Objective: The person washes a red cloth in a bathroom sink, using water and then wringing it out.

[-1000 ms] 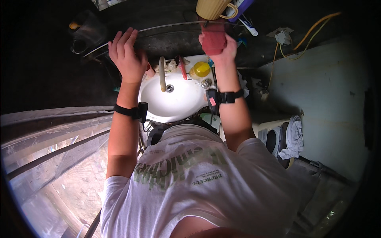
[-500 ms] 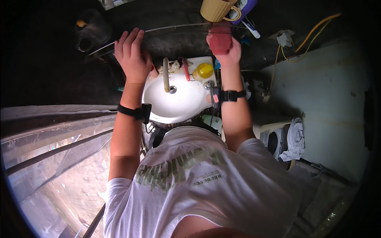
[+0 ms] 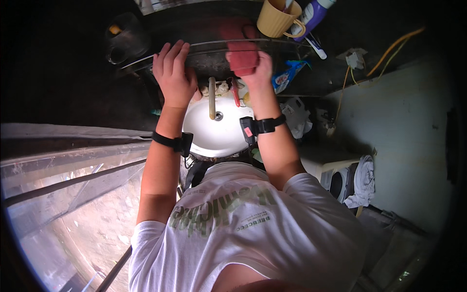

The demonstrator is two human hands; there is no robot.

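Observation:
At the edge of a glass shelf [image 3: 209, 45] above the sink, my left hand [image 3: 173, 73] rests with fingers stretched out and holds nothing. Folded in my right hand [image 3: 261, 73] is a red cloth [image 3: 242, 57], pressed at the shelf's front edge; a blurred red patch shows just beyond it. Some of my right fingers are hidden by the cloth. A tan mug [image 3: 275, 19] with something upright inside stands right of the cloth, beside a purple bottle [image 3: 316, 17] and a white tube [image 3: 317, 49].
Below my hands lies a white washbasin [image 3: 214, 138] with a tap [image 3: 212, 100] and a red-handled item [image 3: 235, 92] on its rim. A clear container [image 3: 127, 36] sits at the far left. To the right are a blue packet [image 3: 286, 77], a wall socket [image 3: 355, 59] and cables.
My right hand has moved left along the shelf with the red cloth, away from the mug. My left hand stays at the shelf edge. The whole view has shifted slightly.

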